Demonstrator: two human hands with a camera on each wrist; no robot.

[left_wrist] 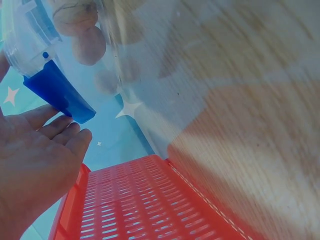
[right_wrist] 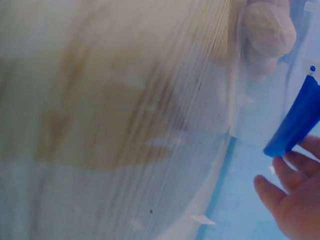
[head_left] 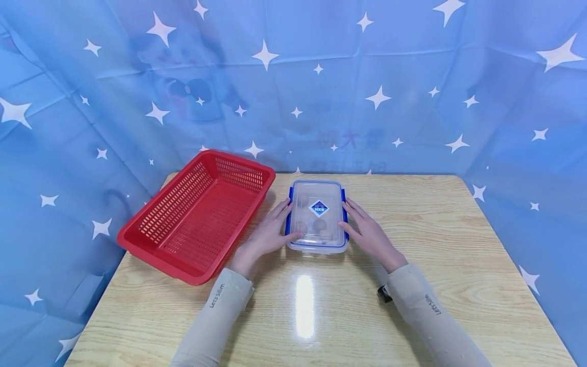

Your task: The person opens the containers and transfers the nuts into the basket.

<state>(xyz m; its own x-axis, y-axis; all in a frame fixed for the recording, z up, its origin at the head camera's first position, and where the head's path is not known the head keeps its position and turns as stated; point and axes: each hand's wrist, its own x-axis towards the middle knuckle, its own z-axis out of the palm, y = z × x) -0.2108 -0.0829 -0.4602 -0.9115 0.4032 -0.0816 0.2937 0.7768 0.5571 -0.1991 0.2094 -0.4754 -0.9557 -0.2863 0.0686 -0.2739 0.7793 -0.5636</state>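
A clear plastic food container with a blue-edged lid lies flat on the table. Round brownish things resembling walnuts show through its walls. My left hand grips the container's left side, thumb over the lid, fingertips at the lower edge of a blue latch. On the opposite side my right hand holds the edge likewise, its fingertips touching the other blue latch and its thumb on the lid. Whether either latch is fastened, I cannot tell.
A red perforated plastic basket stands left of the container, close to my left forearm. The wood-grain table ends at a blue curtain with white stars, which hangs behind and at both sides.
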